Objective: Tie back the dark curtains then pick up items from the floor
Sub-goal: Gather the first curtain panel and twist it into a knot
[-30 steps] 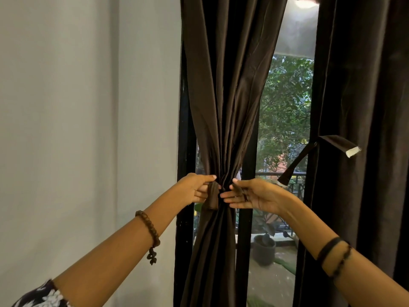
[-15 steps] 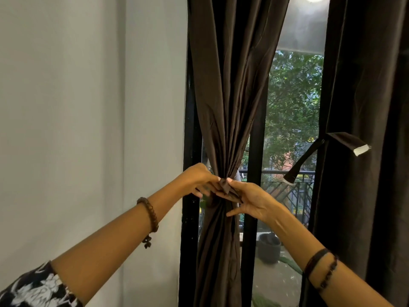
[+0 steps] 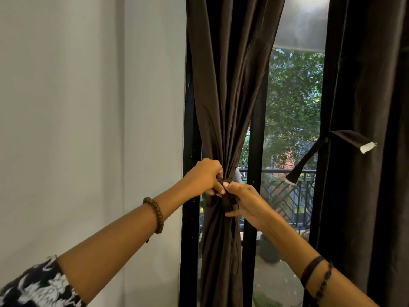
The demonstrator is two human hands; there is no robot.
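Observation:
The left dark brown curtain (image 3: 228, 85) hangs gathered into a narrow bunch at mid height. A dark tie-back strap (image 3: 228, 200) wraps that bunch. My left hand (image 3: 204, 177) grips the strap and the gathered cloth from the left, fingers curled. My right hand (image 3: 245, 201) pinches the strap from the right, thumb on top, touching my left fingertips. The right dark curtain (image 3: 365, 151) hangs loose at the right, and its own strap (image 3: 345, 138) with white ends dangles untied. The floor is out of view.
A plain grey wall (image 3: 88, 107) fills the left half. The black window frame (image 3: 190, 218) stands beside the left curtain, with a second black bar (image 3: 254, 151) behind it. Through the glass I see trees, a balcony railing (image 3: 285, 196) and a dark pot (image 3: 269, 251).
The view has shifted so the curtains sit further right. My hands closed together on the strap; the right hand's fingers went from stretched out to pinching it.

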